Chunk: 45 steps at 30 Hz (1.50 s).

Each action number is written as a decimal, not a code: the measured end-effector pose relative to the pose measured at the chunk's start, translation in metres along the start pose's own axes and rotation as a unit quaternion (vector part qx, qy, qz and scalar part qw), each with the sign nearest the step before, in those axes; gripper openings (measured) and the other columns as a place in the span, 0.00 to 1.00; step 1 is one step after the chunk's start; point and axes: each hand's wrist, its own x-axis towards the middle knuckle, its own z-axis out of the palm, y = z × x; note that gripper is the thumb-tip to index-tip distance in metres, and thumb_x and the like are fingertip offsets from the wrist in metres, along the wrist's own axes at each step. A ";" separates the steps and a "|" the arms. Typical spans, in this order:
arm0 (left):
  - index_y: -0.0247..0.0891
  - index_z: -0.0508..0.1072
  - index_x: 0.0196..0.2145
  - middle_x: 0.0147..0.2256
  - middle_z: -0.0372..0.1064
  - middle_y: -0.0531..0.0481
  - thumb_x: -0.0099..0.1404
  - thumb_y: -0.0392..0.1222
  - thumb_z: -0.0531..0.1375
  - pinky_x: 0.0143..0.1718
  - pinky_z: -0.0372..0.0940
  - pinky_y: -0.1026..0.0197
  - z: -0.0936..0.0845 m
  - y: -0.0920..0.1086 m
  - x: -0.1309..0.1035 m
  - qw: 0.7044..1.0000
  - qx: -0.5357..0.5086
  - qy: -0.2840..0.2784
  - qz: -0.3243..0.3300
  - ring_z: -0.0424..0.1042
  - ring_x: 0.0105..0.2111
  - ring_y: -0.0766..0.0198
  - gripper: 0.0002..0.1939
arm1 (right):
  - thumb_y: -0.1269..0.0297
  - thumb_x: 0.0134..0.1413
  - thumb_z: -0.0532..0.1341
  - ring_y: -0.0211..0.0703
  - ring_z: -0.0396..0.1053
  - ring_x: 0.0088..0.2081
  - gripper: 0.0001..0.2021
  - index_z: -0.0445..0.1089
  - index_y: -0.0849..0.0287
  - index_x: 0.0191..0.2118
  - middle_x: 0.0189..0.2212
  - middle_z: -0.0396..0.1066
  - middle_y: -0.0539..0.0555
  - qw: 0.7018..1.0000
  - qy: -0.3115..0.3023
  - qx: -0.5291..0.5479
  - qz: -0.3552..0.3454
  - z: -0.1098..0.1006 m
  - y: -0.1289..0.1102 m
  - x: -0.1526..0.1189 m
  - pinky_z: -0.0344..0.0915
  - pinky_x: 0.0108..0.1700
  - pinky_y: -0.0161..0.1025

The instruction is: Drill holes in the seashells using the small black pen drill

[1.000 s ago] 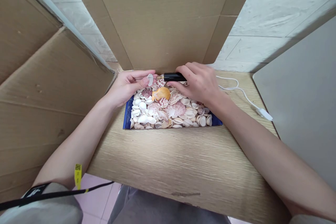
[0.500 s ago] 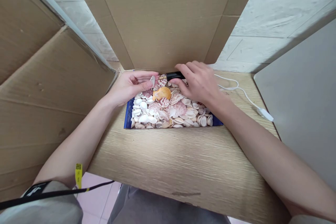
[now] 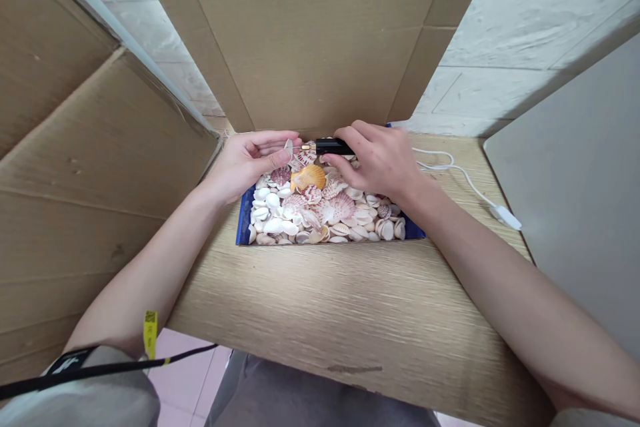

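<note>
A small pale shell [image 3: 289, 147] is pinched between the thumb and fingers of my left hand [image 3: 250, 163], above the back left of a blue-sided box [image 3: 245, 217] full of shells. My right hand [image 3: 377, 157] grips a black pen-like drill [image 3: 333, 146] with a brass-coloured tip and a thin bit pointing left. The bit reaches the held shell; whether it has entered it is too small to tell. Below the tip lies an orange scallop shell [image 3: 308, 177]. White shells [image 3: 273, 201] fill the box's left part, and a pink-striped scallop [image 3: 343, 207] rests near its middle.
The box stands on a wooden table [image 3: 300, 307]. A cardboard panel [image 3: 320, 33] rises behind it, and more cardboard [image 3: 75, 200] stands at the left. On the right, a white cable [image 3: 470, 180] runs to a white connector [image 3: 506, 217] near a grey panel [image 3: 580, 180].
My left hand and the shell have shifted slightly left, showing more of the thin bit. My right hand has moved only slightly, still holding the drill.
</note>
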 end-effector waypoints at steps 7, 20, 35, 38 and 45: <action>0.42 0.77 0.45 0.45 0.77 0.48 0.57 0.41 0.68 0.51 0.69 0.58 -0.001 -0.002 0.001 1.000 -0.009 -0.001 0.012 0.75 0.47 0.58 0.17 | 0.49 0.65 0.45 0.43 0.63 0.32 0.22 0.67 0.62 0.40 0.31 0.68 0.56 0.999 0.035 -0.032 -0.013 0.000 0.000 0.001 0.50 0.31 0.39; 0.42 0.77 0.46 0.46 0.76 0.46 0.56 0.45 0.68 0.54 0.67 0.52 -0.001 0.001 0.000 1.000 -0.016 0.002 -0.012 0.74 0.49 0.54 0.19 | 0.49 0.64 0.45 0.47 0.62 0.37 0.22 0.67 0.61 0.44 0.35 0.67 0.58 1.000 0.016 -0.023 0.000 0.001 0.003 0.001 0.55 0.37 0.43; 0.42 0.77 0.46 0.42 0.78 0.46 0.55 0.48 0.68 0.44 0.73 0.52 -0.003 0.003 -0.001 0.998 0.042 -0.013 -0.038 0.77 0.42 0.54 0.20 | 0.48 0.64 0.45 0.51 0.62 0.42 0.24 0.68 0.61 0.48 0.42 0.69 0.62 0.999 0.007 0.011 0.030 -0.001 0.003 0.002 0.56 0.42 0.45; 0.42 0.78 0.46 0.43 0.78 0.46 0.54 0.47 0.69 0.44 0.73 0.52 -0.003 0.002 -0.001 0.998 0.043 -0.010 -0.033 0.77 0.43 0.53 0.21 | 0.48 0.64 0.46 0.49 0.65 0.38 0.25 0.68 0.63 0.48 0.38 0.70 0.60 0.999 -0.019 0.018 0.042 0.000 0.002 0.002 0.54 0.36 0.42; 0.44 0.78 0.45 0.46 0.76 0.48 0.52 0.45 0.70 0.45 0.73 0.51 -0.002 0.003 -0.001 0.997 0.065 -0.016 -0.028 0.76 0.45 0.52 0.21 | 0.47 0.64 0.43 0.43 0.65 0.31 0.26 0.69 0.62 0.40 0.32 0.71 0.56 0.997 -0.070 0.027 0.034 0.001 -0.001 0.001 0.44 0.28 0.39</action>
